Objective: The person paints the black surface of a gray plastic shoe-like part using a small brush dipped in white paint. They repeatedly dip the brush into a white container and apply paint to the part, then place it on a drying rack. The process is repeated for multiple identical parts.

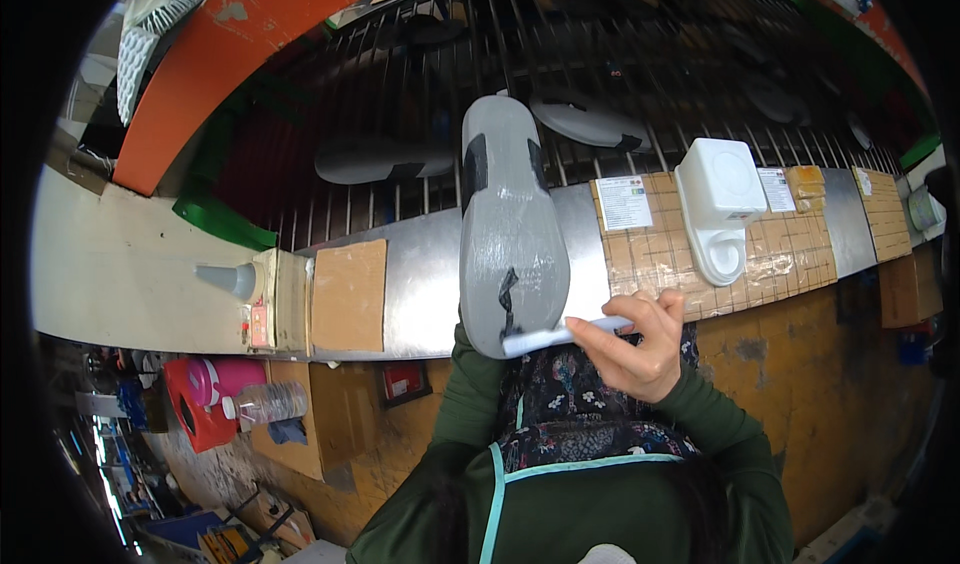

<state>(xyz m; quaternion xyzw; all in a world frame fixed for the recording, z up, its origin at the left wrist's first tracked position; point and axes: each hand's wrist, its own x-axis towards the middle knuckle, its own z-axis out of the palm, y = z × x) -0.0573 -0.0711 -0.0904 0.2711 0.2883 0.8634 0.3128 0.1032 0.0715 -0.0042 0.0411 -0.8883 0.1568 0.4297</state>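
A grey shoe sole point(513, 229) with dark patches at its sides stands out in front of me, its wet-looking face toward me. A black streak marks its near end. My right hand point(642, 349) pinches a white-handled brush point(543, 340) between thumb and fingers; the brush's head lies at the near end of the sole. My left forearm point(472, 389) runs up behind the sole, which hides my left hand and its fingers.
Beyond the metal-edged bench point(425, 289) runs a rack of metal rods point(400, 199) carrying more grey soles point(590, 122). A white container point(722, 184) with a round cup in its base stands on the taped cardboard point(790, 254) at right. A cardboard piece point(348, 296) lies at left.
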